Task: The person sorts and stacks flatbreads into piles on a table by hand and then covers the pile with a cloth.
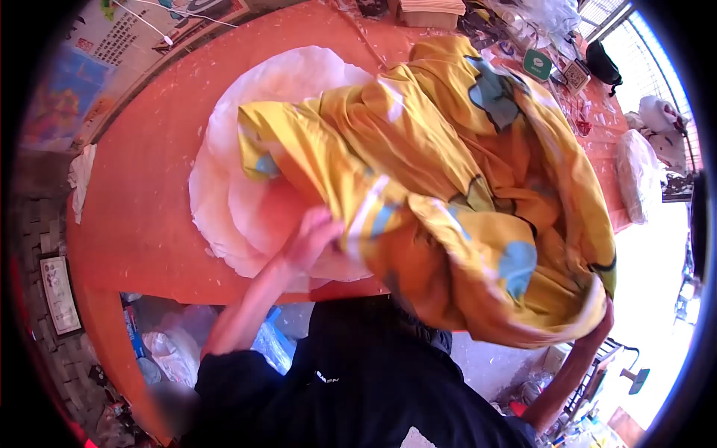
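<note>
A large yellow fabric cover [448, 187] with blue and orange patches lies bunched over a white padded filling [246, 127] on the orange-red table [142, 209]. My left hand [314, 233] rests on the white filling at the near table edge, its fingers closed on the cover's edge. My right hand [602, 319] is low on the right, mostly hidden under the cloth, and holds the cover's hanging end off the table. My dark shirt fills the bottom of the view.
A cardboard box [431, 12], a green sign [536, 64] and small clutter sit at the table's far end. A black bag [602, 63] and white bundles [639, 175] lie to the right. Plastic bags [173, 351] are under the table.
</note>
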`<action>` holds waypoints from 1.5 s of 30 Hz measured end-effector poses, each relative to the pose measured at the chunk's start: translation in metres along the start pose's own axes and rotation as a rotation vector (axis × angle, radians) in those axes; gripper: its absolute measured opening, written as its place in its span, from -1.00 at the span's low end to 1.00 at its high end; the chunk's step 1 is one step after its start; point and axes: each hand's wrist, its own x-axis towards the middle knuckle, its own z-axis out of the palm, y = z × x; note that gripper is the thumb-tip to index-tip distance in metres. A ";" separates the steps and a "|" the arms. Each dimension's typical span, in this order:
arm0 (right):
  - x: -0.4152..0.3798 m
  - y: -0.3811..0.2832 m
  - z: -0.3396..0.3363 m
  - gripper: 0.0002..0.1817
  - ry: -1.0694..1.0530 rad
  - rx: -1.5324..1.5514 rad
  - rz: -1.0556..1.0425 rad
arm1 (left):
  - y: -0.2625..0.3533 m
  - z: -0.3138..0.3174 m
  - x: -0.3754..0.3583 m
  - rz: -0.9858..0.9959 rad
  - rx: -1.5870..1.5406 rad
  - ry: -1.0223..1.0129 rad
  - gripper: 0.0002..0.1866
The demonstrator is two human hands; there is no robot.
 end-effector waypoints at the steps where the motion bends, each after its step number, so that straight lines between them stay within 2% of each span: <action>1: -0.006 -0.001 -0.003 -0.56 -0.026 -0.243 -0.068 | 0.016 0.002 -0.029 -0.043 -0.029 -0.104 -0.77; 2: -0.012 -0.003 -0.004 -0.54 -0.036 -0.469 -0.142 | 0.003 -0.015 -0.048 -0.092 0.010 -0.188 -0.76; 3: -0.013 0.002 -0.001 -0.55 -0.036 -0.304 -0.056 | -0.018 -0.030 -0.064 -0.142 0.047 -0.269 -0.73; 5: -0.014 0.013 0.005 -0.57 0.005 0.036 0.109 | -0.062 -0.041 -0.082 -0.011 0.170 -0.352 -0.71; 6: -0.005 0.007 0.017 -0.59 -0.085 -0.064 0.156 | -0.043 -0.023 -0.084 -0.025 0.218 -0.396 -0.72; 7: 0.002 0.003 0.027 -0.60 -0.173 -0.164 0.203 | -0.041 -0.018 -0.082 0.142 0.365 -0.439 -0.74; 8: 0.015 -0.004 0.047 -0.57 -0.288 -0.184 0.205 | -0.044 -0.026 -0.075 -0.031 0.445 -0.491 -0.69; 10: 0.046 -0.032 0.109 -0.56 -0.352 -0.251 0.039 | -0.031 -0.046 -0.053 -0.134 0.597 -0.490 -0.67; 12: 0.100 -0.072 0.167 -0.58 -0.317 -0.207 -0.188 | 0.008 -0.076 -0.022 -0.077 0.739 -0.361 -0.64; 15: 0.147 -0.146 0.239 -0.59 -0.301 -0.078 -0.445 | 0.113 -0.111 0.003 0.207 0.834 -0.054 -0.61; 19: 0.149 -0.239 0.304 -0.60 -0.290 0.121 -0.713 | 0.297 -0.114 -0.026 0.809 0.739 0.243 -0.56; 22: 0.132 -0.260 0.312 -0.61 -0.287 0.187 -0.806 | 0.402 -0.100 -0.088 1.249 0.591 0.281 -0.52; 25: 0.114 -0.239 0.303 -0.62 -0.294 0.179 -0.791 | 0.441 -0.119 -0.133 1.450 0.498 0.250 -0.48; 26: 0.109 -0.223 0.296 -0.62 -0.298 0.162 -0.763 | 0.439 -0.153 -0.132 1.494 0.541 0.194 -0.45; 27: 0.103 -0.202 0.290 -0.62 -0.305 0.143 -0.725 | 0.433 -0.177 -0.131 1.537 0.582 0.135 -0.41; 28: 0.096 -0.172 0.279 -0.62 -0.312 0.107 -0.661 | 0.415 -0.204 -0.145 1.468 0.511 0.278 -0.42; 30: 0.083 -0.115 0.266 -0.63 -0.329 0.057 -0.525 | 0.324 -0.244 -0.161 1.280 0.330 0.516 -0.42; 32: 0.067 -0.046 0.253 -0.63 -0.343 0.001 -0.351 | 0.210 -0.277 -0.184 1.050 0.091 0.669 -0.41; 34: 0.051 0.027 0.243 -0.64 -0.352 -0.049 -0.155 | 0.104 -0.293 -0.198 0.841 -0.129 0.746 -0.40; 36: 0.035 0.093 0.239 -0.65 -0.363 -0.078 0.006 | 0.023 -0.282 -0.196 0.693 -0.250 0.758 -0.38; 37: 0.025 0.127 0.236 -0.65 -0.358 -0.089 0.087 | 0.001 -0.270 -0.180 0.699 -0.251 0.744 -0.38; 39: 0.020 0.166 0.241 -0.65 -0.352 -0.099 0.163 | -0.045 -0.256 -0.178 0.373 -0.168 0.835 -0.42; 43: 0.017 0.188 0.249 -0.66 -0.362 -0.036 0.136 | -0.113 -0.304 -0.166 0.329 -0.342 0.785 -0.43; 45: 0.014 0.195 0.242 -0.67 -0.395 0.024 0.056 | -0.134 -0.320 -0.175 0.231 -0.233 0.920 -0.43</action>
